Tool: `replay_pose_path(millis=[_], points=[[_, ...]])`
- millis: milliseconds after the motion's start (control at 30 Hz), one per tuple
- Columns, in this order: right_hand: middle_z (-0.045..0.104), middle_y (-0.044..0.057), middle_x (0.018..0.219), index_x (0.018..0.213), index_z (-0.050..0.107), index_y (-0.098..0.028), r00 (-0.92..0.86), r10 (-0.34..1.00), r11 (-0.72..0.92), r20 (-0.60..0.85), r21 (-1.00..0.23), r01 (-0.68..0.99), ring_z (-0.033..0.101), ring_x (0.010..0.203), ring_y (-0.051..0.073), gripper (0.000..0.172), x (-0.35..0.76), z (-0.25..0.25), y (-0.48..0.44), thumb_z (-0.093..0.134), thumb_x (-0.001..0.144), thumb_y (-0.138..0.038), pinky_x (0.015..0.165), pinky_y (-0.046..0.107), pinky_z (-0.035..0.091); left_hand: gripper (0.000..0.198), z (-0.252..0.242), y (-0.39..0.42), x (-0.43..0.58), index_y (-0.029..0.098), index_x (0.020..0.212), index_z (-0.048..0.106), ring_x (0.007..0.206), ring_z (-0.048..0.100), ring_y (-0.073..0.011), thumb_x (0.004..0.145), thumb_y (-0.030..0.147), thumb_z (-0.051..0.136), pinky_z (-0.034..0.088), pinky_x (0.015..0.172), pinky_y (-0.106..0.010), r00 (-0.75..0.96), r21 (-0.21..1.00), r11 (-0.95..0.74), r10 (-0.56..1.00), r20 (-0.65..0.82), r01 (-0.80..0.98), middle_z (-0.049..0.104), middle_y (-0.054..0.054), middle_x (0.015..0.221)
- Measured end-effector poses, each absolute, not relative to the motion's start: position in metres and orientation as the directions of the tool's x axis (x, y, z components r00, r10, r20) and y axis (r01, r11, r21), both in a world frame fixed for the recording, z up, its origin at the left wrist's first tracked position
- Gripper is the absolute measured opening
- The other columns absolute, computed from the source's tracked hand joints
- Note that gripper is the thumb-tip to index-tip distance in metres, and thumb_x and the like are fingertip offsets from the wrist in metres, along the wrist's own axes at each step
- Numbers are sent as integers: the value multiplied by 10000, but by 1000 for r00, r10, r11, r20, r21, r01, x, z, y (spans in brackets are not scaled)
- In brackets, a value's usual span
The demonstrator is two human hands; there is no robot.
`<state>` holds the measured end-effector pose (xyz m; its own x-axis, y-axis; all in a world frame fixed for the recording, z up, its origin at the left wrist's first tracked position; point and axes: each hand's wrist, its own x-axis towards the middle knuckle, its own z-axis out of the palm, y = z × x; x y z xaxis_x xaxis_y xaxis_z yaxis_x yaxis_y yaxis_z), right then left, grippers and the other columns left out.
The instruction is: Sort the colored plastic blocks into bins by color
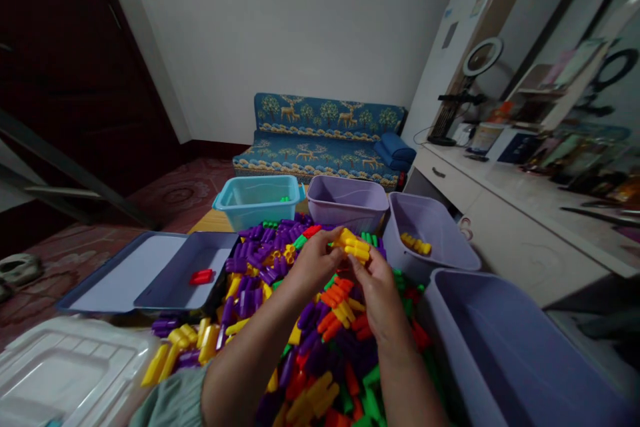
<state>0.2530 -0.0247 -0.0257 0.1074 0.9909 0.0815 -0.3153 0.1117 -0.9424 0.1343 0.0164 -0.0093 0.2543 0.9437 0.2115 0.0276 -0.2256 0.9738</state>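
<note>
My left hand [319, 259] and my right hand [374, 282] meet above a big pile of coloured plastic pieces. Both are closed on a cluster of yellow plastic building blocks [354, 244], finger-shaped and joined side by side. Thumbs and fingertips pinch it from either side. Below them the pile mixes purple blocks [249, 300], orange blocks [336, 292], green blocks [371, 395] and more yellow ones. Just left of my left hand, a red block [312, 231] joined to green lies on top. My forearms cover part of the pile.
Beyond the pile stand a light blue bin [257, 203] with a bit of green and a purple bin [349, 197]. To the right, another purple bin [440, 230] holds yellow blocks; a larger bin [520, 347] is nearer. A tray [170, 290] with a red piece and a white lid [75, 363] lie left.
</note>
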Motion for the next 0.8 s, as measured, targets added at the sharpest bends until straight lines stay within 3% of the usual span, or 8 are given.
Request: replay_pose_path(millis=[100,267,367,533,633,700,800], points=[[708,41,1037,1062,628,-198,323,941,246,103,-864,-439,669,957,210,365,275,-20,-17,714,733,-330,907,374,526,509,8,44,177,105,1167,662,678,626,-147,669,78,561,502,697,-265,403,993,-72,909,106,-99,701,-5,756],[711,22,985,857,651,-179,530,845,431,65,-670,-604,667,959,157,177,305,-18,-5,692,688,-149,1068,360,415,740,16,67,231,69,1350,500,893,653,-173,616,17,577,482,862,-302,503,939,148,864,31,-310,685,-126,1110],[702,47,1034,804,630,-178,518,855,416,-3,-592,-690,651,1058,153,59,312,-19,-4,606,762,-144,1111,355,369,698,7,64,231,82,1330,517,1034,634,-220,637,38,582,468,913,-345,482,929,144,875,42,-341,637,-163,1219],[641,48,1225,933,619,-203,505,863,428,-3,-527,-734,591,1182,140,178,316,-16,-8,447,884,-202,1071,383,422,498,-7,36,180,124,1171,635,1060,631,-251,673,145,637,486,881,-348,350,967,15,933,79,-256,670,-139,1167],[592,30,1316,1005,620,-228,474,880,403,15,-551,-731,585,1182,147,205,311,-14,-10,450,909,-289,1001,382,473,399,-11,13,138,125,1080,676,1005,653,-248,703,255,655,502,858,-344,268,987,-45,960,86,-157,712,-121,1073],[634,35,1252,1056,627,-236,393,918,331,46,-634,-699,628,1091,152,229,299,-14,-13,492,899,-336,911,342,511,381,-15,0,111,125,1032,692,980,663,-257,710,329,664,516,829,-346,181,995,-80,979,90,-65,724,-118,1042],[715,68,1026,1034,658,-191,74,995,101,73,-831,-547,677,869,161,277,272,-18,-20,611,840,-383,745,278,521,391,-28,-16,76,125,1006,699,963,674,-263,723,393,666,521,845,-354,72,990,-116,991,110,76,733,-114,1021]])
